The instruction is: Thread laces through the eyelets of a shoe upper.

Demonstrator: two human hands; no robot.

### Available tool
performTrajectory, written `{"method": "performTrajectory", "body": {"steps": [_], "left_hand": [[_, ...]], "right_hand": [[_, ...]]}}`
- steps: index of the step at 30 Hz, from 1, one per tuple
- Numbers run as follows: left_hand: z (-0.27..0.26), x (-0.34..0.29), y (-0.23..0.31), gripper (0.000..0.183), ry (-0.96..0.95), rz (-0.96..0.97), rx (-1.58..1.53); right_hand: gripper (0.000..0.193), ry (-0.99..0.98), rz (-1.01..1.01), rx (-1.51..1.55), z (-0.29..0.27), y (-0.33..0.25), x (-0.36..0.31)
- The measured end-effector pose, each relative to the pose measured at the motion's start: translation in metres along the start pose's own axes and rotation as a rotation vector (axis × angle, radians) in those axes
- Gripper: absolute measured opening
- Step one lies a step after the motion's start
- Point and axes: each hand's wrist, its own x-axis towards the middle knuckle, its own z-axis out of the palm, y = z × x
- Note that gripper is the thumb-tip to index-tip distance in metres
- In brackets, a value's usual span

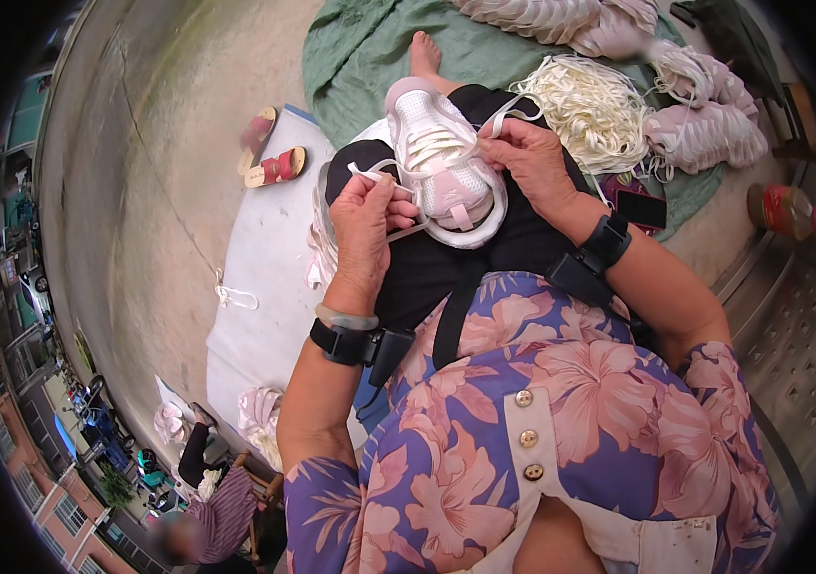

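Note:
A pink and white sneaker upper (445, 196) rests on my lap, toe pointing away, with white laces crossed over its front. At its left side, my left hand (368, 225) pinches a white shoelace (367, 173) between thumb and fingers, a short end sticking up. My right hand (534, 165) is closed on the lace's other side near the upper's right edge, and a loop of it stands above the fingers. The fingertips of my right hand are partly hidden behind the lace and the upper.
A heap of white laces (592, 113) and nested stacks of pink-white uppers (705, 136) lie on a green cloth (355, 67). Beyond my right wrist are a phone (640, 209) and a bottle (783, 212). Red sandals (279, 167) lie left. Another person (221, 512) sits lower left.

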Motion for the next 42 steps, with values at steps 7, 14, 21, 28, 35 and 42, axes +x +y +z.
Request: {"method": "performTrajectory", "body": {"steps": [7,14,21,28,35,42], "left_hand": [[0.001,-0.005,-0.002,0.010,-0.032,0.083,0.134],[-0.003,-0.006,-0.001,0.012,-0.058,0.089,0.250],[-0.002,-0.005,-0.001,0.013,-0.070,0.053,0.179],[0.008,0.001,-0.007,0.011,0.025,0.146,0.149],[0.010,0.005,-0.012,0.012,0.069,0.199,0.209],[0.006,0.012,-0.022,0.011,0.053,0.243,0.191]], "right_hand": [[0.012,0.010,-0.161,-0.195,0.001,0.001,-0.003],[0.010,-0.015,-0.312,-0.401,0.002,-0.008,-0.005],[0.014,-0.108,-0.332,-0.593,0.006,-0.012,0.004],[0.022,-0.098,-0.082,-0.599,0.000,-0.007,0.011],[0.023,-0.059,-0.141,-0.538,-0.004,-0.003,0.000],[0.037,-0.126,-0.460,-0.844,0.005,-0.015,-0.013]]}}
